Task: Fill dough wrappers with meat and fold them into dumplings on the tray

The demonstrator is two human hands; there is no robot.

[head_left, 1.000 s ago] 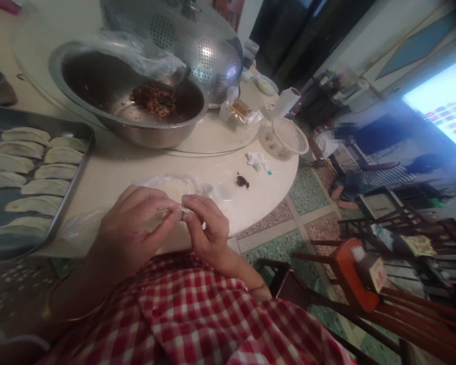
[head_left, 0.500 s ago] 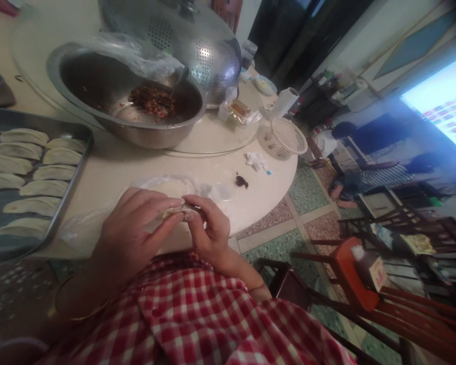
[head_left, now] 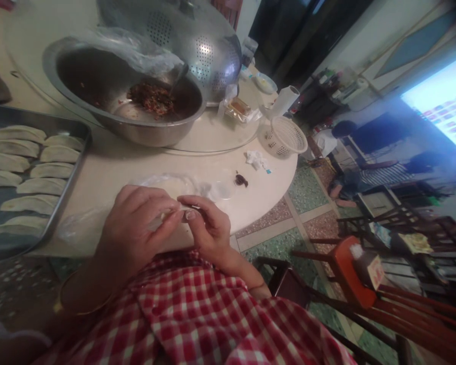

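Note:
My left hand (head_left: 139, 225) and my right hand (head_left: 208, 225) meet at the table's near edge, thumbs and forefingers pinched together at the tips. Between them is a dumpling (head_left: 162, 217), mostly hidden by the fingers; only a pale bit of dough shows. Just beyond the hands, clear plastic film (head_left: 167, 180) lies on the table with something pale and round on it. To the left, a metal tray (head_left: 70, 185) bears several folded dumplings (head_left: 41, 186) in rows. A large steel bowl (head_left: 144, 133) holds dark minced filling (head_left: 152, 99), with a utensil handle and a plastic bag at its rim.
Behind the bowl stands a perforated metal dome (head_left: 205, 50). A white plastic basket (head_left: 289, 137), crumpled tissue (head_left: 255, 159) and a dark scrap (head_left: 241, 179) lie near the table's right edge. An orange-seated chair (head_left: 349, 274) stands to the right; people sit farther back.
Both hands stay together, with the fingertips shifted slightly and closed further over the dumpling, so less dough shows. The view has moved a little; tray and bowl look unchanged.

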